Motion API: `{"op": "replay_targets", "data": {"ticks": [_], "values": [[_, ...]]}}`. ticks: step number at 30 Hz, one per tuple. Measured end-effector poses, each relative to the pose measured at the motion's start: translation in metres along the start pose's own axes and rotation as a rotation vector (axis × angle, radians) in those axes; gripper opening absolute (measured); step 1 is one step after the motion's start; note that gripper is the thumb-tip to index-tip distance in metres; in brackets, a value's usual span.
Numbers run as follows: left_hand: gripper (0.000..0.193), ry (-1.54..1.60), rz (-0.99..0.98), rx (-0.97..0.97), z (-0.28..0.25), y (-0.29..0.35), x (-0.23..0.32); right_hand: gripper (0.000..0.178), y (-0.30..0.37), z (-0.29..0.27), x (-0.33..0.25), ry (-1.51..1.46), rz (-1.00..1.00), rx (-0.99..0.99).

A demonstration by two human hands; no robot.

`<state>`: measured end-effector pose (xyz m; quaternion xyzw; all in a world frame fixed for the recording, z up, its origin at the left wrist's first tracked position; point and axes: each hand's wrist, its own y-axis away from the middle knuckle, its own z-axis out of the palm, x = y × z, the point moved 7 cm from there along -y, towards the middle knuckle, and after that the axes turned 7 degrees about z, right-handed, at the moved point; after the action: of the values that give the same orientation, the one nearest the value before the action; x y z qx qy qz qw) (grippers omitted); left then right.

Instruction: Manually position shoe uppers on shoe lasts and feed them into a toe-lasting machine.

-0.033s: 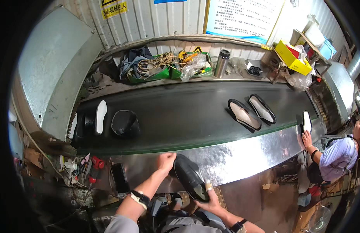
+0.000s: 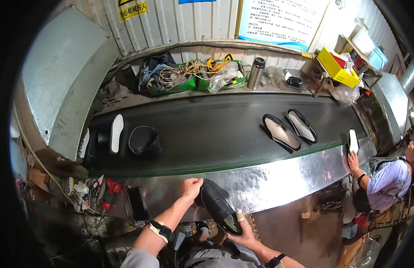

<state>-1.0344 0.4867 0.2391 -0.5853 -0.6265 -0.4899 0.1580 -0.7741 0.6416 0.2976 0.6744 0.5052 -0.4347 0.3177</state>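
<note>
Conveyor: a dark belt [image 2: 207,134] runs left to right, edged on the near side by a shiny metal apron [image 2: 278,183].
Hood: a grey metal tunnel housing [image 2: 64,85] covers the belt's far left end.
Belt load: two soles lying bottom-up, a pale pair [image 2: 289,129], right of centre; a black upper [image 2: 144,142] and a white-soled piece [image 2: 116,133] at the left, near the hood.
Far ledge: tangled cords in green trays [image 2: 189,76], a steel flask [image 2: 256,73], a yellow box [image 2: 337,67].
Co-worker: a person at the right end with a hand [image 2: 352,161] on a white sole [image 2: 353,142] at the belt edge.
Black shoe [image 2: 218,206]: off the belt, held against the near apron, below centre.
Left hand [image 2: 191,188]: fingers curled over the shoe's far end, gripping it.
Right hand [image 2: 240,230]: cupped under the near end, one finger bandaged, closed around the shoe.
Change: nothing visibly shifted; shoe remains in both hands.
</note>
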Motion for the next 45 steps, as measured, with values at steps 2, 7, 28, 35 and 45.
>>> {"op": "replay_targets", "data": {"ticks": [2, 7, 28, 35, 45], "values": [[0.041, 0.013, -0.027, 0.068, 0.007, 0.005, -0.003, 0.093, -0.001, -0.007, -0.006, 0.046, -0.028, -0.063], [0.066, -0.384, 0.12, 0.189, 0.032, 0.039, 0.045, 0.09, -0.006, -0.01, 0.01, 0.023, -0.039, -0.134], [0.043, 0.075, 0.179, 0.781, -0.206, 0.247, -0.022, 0.066, -0.011, 0.125, -0.123, -0.572, 0.652, -0.845], [0.047, 0.054, -0.09, 1.311, -0.324, 0.513, -0.132, 0.024, 0.144, 0.25, -0.265, -0.553, 0.217, -1.142], [0.028, 0.824, 0.174, 1.839, -0.347, 0.773, -0.281, 0.026, 0.358, 0.402, -0.392, -0.616, 0.439, -1.56]]}}
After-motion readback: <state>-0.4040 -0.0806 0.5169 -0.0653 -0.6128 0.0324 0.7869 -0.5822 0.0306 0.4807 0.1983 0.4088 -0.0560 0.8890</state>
